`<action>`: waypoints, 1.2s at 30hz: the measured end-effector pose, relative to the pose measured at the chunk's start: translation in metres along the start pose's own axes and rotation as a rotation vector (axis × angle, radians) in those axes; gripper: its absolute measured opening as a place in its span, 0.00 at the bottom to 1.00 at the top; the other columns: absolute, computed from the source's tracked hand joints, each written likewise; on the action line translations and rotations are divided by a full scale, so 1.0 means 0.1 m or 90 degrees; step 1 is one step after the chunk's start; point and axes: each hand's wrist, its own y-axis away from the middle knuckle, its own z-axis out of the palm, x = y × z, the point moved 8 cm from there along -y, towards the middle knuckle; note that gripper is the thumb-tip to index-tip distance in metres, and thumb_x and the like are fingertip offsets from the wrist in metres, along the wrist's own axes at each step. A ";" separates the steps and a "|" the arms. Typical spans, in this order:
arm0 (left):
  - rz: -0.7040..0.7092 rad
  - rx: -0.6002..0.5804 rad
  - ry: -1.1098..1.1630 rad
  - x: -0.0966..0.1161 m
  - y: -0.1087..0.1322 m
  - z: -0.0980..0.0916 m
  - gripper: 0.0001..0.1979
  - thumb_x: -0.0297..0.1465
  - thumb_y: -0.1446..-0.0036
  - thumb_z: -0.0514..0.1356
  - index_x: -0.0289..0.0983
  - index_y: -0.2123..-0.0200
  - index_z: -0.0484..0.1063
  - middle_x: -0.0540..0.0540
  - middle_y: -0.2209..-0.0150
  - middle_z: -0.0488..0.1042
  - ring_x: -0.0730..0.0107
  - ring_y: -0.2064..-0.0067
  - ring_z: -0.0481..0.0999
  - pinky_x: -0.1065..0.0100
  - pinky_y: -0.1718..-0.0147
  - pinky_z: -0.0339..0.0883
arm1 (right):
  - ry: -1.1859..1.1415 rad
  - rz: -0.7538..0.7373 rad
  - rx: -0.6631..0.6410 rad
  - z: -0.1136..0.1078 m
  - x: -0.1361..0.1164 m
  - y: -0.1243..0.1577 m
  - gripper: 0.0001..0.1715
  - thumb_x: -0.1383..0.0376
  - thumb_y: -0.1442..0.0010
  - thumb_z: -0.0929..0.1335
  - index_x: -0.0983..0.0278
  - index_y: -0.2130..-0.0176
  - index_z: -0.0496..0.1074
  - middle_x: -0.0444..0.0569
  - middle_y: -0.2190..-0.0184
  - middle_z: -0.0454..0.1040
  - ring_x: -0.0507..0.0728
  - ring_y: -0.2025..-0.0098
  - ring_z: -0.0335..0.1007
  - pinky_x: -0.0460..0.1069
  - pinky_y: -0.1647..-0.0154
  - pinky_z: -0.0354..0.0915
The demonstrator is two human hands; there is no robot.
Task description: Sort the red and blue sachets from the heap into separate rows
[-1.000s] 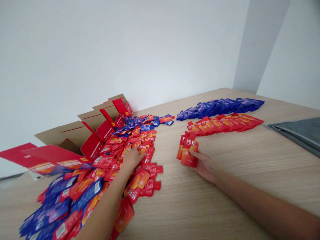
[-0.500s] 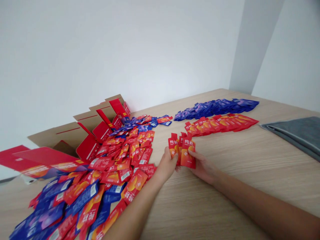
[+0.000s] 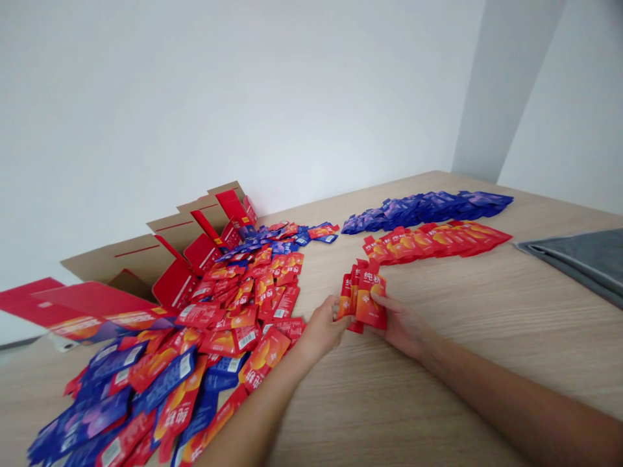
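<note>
Between my hands is a small fan of red sachets [image 3: 372, 301] with orange fruit pictures and white lettering, held upright above the table. My right hand [image 3: 396, 321] is closed on the fan's right side, thumb over the front sachet. At the lower left edge, my left hand [image 3: 325, 327] is closed, its thumb and curled fingers pinching the left-hand sachets. The fingers behind the sachets are hidden. Just beyond, a row of overlapping red sachets [image 3: 433, 240] lies on the table, with a row of blue sachets [image 3: 428, 211] behind it.
A mixed heap of red and blue sachets [image 3: 233, 318] spreads along the left of the wooden table [image 3: 438, 402]. Several opened red cardboard boxes [image 3: 175, 279] stand behind it by the white wall. A folded grey cloth [image 3: 584, 256] lies at the right edge.
The left-hand sachets have come closer in behind the front one, narrowing the fan. My left hand has shifted lower on their edge. The whole view has moved slightly.
</note>
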 end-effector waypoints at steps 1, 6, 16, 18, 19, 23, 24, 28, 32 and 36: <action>0.006 -0.016 -0.064 0.05 -0.03 -0.09 0.13 0.40 0.51 0.62 0.40 0.67 0.65 0.57 0.87 0.65 0.75 0.87 0.60 0.73 0.85 0.55 | -0.006 0.001 0.008 -0.02 0.00 -0.01 0.16 0.63 0.46 0.70 0.62 0.56 0.70 0.49 0.58 0.78 0.59 0.55 0.74 0.56 0.50 0.67; 0.073 0.282 -0.559 0.37 -0.20 -1.23 0.18 0.43 0.41 0.51 0.34 0.61 0.68 0.37 0.58 0.75 0.57 0.54 0.74 0.61 0.56 0.65 | -0.035 -0.007 0.060 -0.11 0.00 -0.03 0.16 0.67 0.46 0.70 0.58 0.56 0.69 0.45 0.57 0.77 0.56 0.57 0.74 0.54 0.54 0.70; -0.004 0.196 -0.887 0.02 -0.20 -1.38 0.22 0.24 0.43 0.49 0.29 0.46 0.64 0.33 0.54 0.75 0.57 0.53 0.75 0.63 0.54 0.64 | -0.027 -0.010 0.002 -0.05 0.01 -0.05 0.12 0.67 0.46 0.69 0.60 0.59 0.72 0.46 0.61 0.78 0.56 0.60 0.75 0.52 0.55 0.70; 0.092 0.179 -0.836 0.17 -0.14 -1.26 0.22 0.20 0.47 0.49 0.33 0.49 0.69 0.38 0.55 0.77 0.59 0.53 0.75 0.62 0.51 0.62 | -0.025 0.003 0.011 -0.08 0.02 -0.05 0.12 0.67 0.47 0.70 0.61 0.60 0.73 0.47 0.62 0.78 0.56 0.59 0.75 0.52 0.54 0.70; 0.153 0.164 -0.805 0.26 -0.10 -1.19 0.23 0.19 0.49 0.50 0.35 0.51 0.71 0.40 0.55 0.77 0.60 0.52 0.74 0.61 0.49 0.61 | -0.025 0.007 0.016 -0.09 0.02 -0.04 0.12 0.67 0.48 0.70 0.62 0.60 0.73 0.47 0.62 0.79 0.56 0.59 0.75 0.52 0.53 0.70; 0.356 0.077 -0.685 0.60 0.08 -0.82 0.25 0.16 0.58 0.53 0.46 0.62 0.78 0.50 0.55 0.77 0.60 0.47 0.67 0.52 0.44 0.52 | -0.026 0.022 0.014 -0.10 0.02 -0.04 0.12 0.66 0.49 0.71 0.62 0.62 0.74 0.48 0.63 0.79 0.56 0.59 0.75 0.52 0.51 0.68; 0.376 0.052 -0.654 0.65 0.11 -0.71 0.24 0.16 0.60 0.54 0.47 0.64 0.78 0.50 0.55 0.76 0.59 0.47 0.66 0.50 0.44 0.51 | -0.025 0.026 0.009 -0.10 0.03 -0.04 0.11 0.66 0.49 0.71 0.63 0.62 0.74 0.48 0.63 0.79 0.56 0.59 0.75 0.51 0.51 0.68; 0.381 -0.053 -0.486 0.74 0.11 -0.29 0.18 0.17 0.60 0.55 0.44 0.74 0.79 0.48 0.56 0.74 0.59 0.48 0.65 0.53 0.45 0.52 | -0.014 0.036 -0.042 -0.02 0.06 -0.01 0.12 0.64 0.48 0.70 0.63 0.61 0.73 0.49 0.62 0.79 0.57 0.58 0.75 0.53 0.51 0.68; 0.351 -0.052 -0.257 0.68 -0.08 -0.08 0.11 0.18 0.60 0.56 0.38 0.84 0.73 0.46 0.59 0.72 0.62 0.53 0.69 0.59 0.48 0.58 | 0.007 0.060 -0.068 -0.01 0.11 0.02 0.11 0.63 0.46 0.69 0.63 0.61 0.73 0.49 0.63 0.79 0.57 0.62 0.76 0.52 0.58 0.71; 0.244 0.091 -0.049 0.43 -0.27 -0.20 0.11 0.22 0.59 0.61 0.38 0.68 0.71 0.46 0.58 0.72 0.63 0.51 0.70 0.61 0.50 0.63 | -0.040 0.066 -0.021 -0.07 0.10 0.00 0.10 0.63 0.46 0.69 0.63 0.62 0.73 0.49 0.65 0.79 0.57 0.62 0.75 0.52 0.58 0.71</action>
